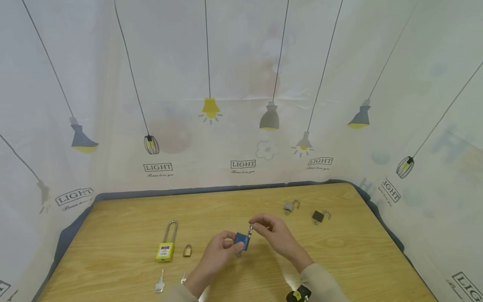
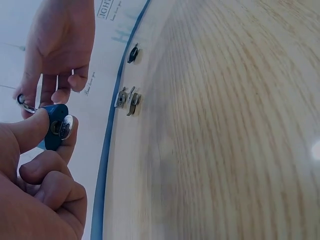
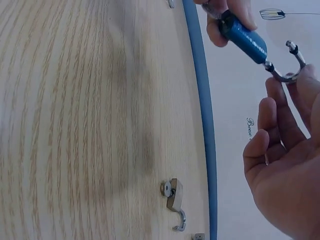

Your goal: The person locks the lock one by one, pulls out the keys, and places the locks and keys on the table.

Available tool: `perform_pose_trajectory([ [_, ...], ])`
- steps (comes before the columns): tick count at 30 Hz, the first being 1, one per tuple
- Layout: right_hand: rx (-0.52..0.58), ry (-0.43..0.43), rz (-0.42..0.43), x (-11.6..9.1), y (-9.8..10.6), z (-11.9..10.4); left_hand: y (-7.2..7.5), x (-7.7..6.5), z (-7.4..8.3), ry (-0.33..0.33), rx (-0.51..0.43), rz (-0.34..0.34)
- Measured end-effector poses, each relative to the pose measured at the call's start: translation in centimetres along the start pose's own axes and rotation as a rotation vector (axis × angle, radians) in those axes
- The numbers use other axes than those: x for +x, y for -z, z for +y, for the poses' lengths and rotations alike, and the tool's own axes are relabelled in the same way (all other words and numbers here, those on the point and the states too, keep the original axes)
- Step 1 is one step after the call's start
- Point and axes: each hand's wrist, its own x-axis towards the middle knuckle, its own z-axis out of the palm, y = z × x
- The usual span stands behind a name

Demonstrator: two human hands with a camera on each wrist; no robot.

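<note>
My left hand [image 1: 218, 253] grips a blue padlock [image 1: 242, 240] by its body, above the table. A silver key [image 2: 66, 127] sticks out of the padlock's base in the left wrist view. The shackle [image 3: 286, 78] is swung out, with its free end away from the body. With thumb and index finger my right hand [image 1: 277, 235] pinches the curve of that shackle; its other fingers are loosely bent.
A yellow long-shackle padlock [image 1: 164, 251] and a small brass padlock [image 1: 187, 251] lie on the left, with a key [image 1: 160, 283] nearer. Back right are a grey padlock [image 1: 288, 207] and a black padlock [image 1: 318, 216], shackles open. A black-and-yellow item [image 1: 298, 294] lies by the right sleeve.
</note>
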Motion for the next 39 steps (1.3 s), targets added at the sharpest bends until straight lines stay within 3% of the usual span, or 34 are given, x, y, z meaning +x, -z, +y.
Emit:
perform_pose_trajectory([
  [8,-0.098,0.009,0.06,0.0,-0.7,-0.8,-0.7,0.0,0.0,-0.01,0.022,0.017],
  [18,-0.125,0.036,0.128,-0.1,-1.2,-1.0,-1.3,0.4,-0.5,-0.049,0.116,0.039],
  [30,-0.214,0.038,0.135,0.1,-1.4,-1.3,-1.8,0.3,-0.5,-0.047,0.174,0.08],
  [39,-0.305,0.091,0.224,0.3,-2.1,-1.7,-2.0,0.4,-0.8,-0.058,0.188,0.115],
])
